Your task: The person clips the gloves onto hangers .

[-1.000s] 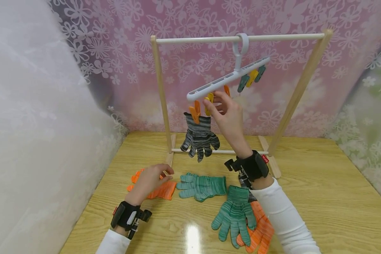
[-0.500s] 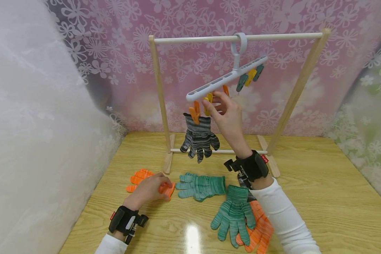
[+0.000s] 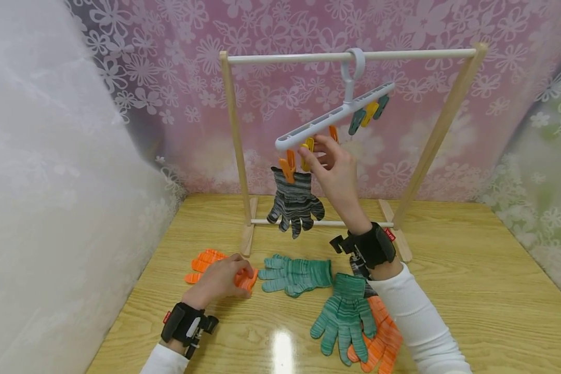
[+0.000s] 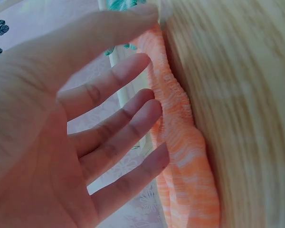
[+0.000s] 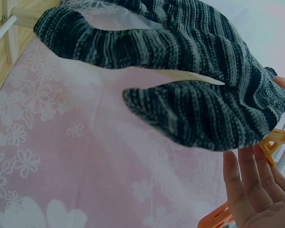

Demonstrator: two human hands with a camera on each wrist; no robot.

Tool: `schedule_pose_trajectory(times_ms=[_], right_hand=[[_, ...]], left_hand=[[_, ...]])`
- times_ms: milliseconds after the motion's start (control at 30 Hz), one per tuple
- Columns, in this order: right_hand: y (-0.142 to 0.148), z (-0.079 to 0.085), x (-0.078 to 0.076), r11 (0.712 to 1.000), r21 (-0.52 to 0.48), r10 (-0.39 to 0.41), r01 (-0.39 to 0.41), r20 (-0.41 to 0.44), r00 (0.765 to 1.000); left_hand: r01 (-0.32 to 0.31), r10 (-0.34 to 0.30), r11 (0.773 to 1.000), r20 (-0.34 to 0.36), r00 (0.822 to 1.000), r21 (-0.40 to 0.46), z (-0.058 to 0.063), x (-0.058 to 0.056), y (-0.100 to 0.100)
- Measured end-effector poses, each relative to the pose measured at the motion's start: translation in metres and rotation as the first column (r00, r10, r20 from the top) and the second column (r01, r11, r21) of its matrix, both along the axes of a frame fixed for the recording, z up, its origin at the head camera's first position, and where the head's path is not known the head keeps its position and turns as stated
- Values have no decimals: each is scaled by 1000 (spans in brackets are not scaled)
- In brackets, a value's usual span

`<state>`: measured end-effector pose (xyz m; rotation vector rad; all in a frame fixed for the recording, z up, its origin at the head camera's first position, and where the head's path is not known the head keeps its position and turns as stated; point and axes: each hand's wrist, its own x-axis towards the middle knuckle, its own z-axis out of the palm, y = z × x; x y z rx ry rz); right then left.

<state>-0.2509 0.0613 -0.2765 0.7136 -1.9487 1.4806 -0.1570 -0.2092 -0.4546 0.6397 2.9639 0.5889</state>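
Right hand [image 3: 338, 171] pinching yellow clip [image 3: 305, 161] beside hanging grey glove [image 3: 293, 198], left hand [image 3: 218, 283], fingers parted, at orange glove [image 3: 208, 259], green glove [image 3: 304, 275] alongside

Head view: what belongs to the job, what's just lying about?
Job, likely: rack, hanger, hung grey glove, yellow clip in right hand, orange glove at left hand.
Lying about, perhaps waiting: green gloves, second orange glove, mostly hidden grey glove.

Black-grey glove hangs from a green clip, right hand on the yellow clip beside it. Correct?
Wrong colour: the black-grey glove hangs from an orange clip, as the head view shows, with the right hand on the yellow clip beside it.
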Motion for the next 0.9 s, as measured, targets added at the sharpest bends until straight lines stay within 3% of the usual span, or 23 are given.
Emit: schedule_pose_trajectory(times_ms=[133,500,900], right_hand=[[0,-1,0,1000,0,1,-1,7,1000],[-2,-2,-1,1000,-5,13,-13,14,1000],[-2,-2,0,999,-24,25,-24,20,999]], left_hand=[[-5,4,1000,20,1000,15,2,0,0],[-17,17,1000,-8,1000,-15,0,-4,-5],[-34,35,996,-8,999,81,3,-10,-11]])
